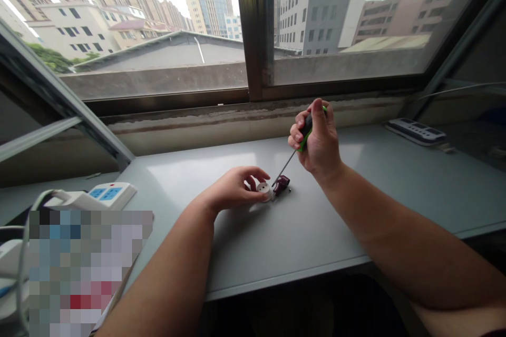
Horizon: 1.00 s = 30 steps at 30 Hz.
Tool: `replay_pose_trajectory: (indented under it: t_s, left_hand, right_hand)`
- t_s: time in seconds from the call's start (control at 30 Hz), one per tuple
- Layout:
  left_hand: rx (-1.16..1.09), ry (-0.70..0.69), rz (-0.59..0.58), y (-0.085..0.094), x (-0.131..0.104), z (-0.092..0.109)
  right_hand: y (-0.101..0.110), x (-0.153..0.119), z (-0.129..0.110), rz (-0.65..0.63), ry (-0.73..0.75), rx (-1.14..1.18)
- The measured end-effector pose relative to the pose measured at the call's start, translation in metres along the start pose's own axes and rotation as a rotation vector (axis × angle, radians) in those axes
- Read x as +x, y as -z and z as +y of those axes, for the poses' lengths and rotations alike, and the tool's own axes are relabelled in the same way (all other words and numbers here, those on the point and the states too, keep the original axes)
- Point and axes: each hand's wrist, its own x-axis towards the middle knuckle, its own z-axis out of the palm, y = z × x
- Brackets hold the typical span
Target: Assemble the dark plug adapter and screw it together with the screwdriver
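My right hand (318, 139) is wrapped round the green and black handle of a screwdriver (285, 166), held above the table. Its long shaft slants down and left, with the tip close beside a small round white socket piece (263, 188) that has dark holes in its face. Thumb and fingers of my left hand (243, 185) are closed on that white piece at the tabletop. Just right of it lies a small dark maroon part (281, 184) with metal bits around it. Whether the screwdriver's tip touches anything is too small to tell.
A grey table (300, 237) stands against the window sill. At the left are a white power strip (113, 195) with blue sockets, cables and a blurred-out item (90, 268). Another power strip (416, 131) lies at the back right. Metal frame bars rise at both sides.
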Motion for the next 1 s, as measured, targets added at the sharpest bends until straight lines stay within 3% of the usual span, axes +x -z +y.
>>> replay_pose_trajectory:
  t_s: [0.1, 0.2, 0.67, 1.0]
  left_hand:
    - [0.012, 0.017, 0.000, -0.007, 0.005, 0.001]
    - [0.006, -0.021, -0.008, -0.011, 0.009, 0.001]
    - [0.017, -0.041, 0.000, -0.014, 0.010, 0.000]
    - [0.007, -0.046, 0.003, -0.014, 0.010, 0.002]
  right_hand:
    - [-0.020, -0.016, 0.002, -0.099, 0.103, -0.031]
    - [-0.025, -0.021, 0.006, -0.153, 0.145, -0.085]
    - [-0.020, -0.018, 0.015, -0.144, 0.228, -0.224]
    - [-0.028, -0.029, 0.009, -0.149, 0.215, -0.180]
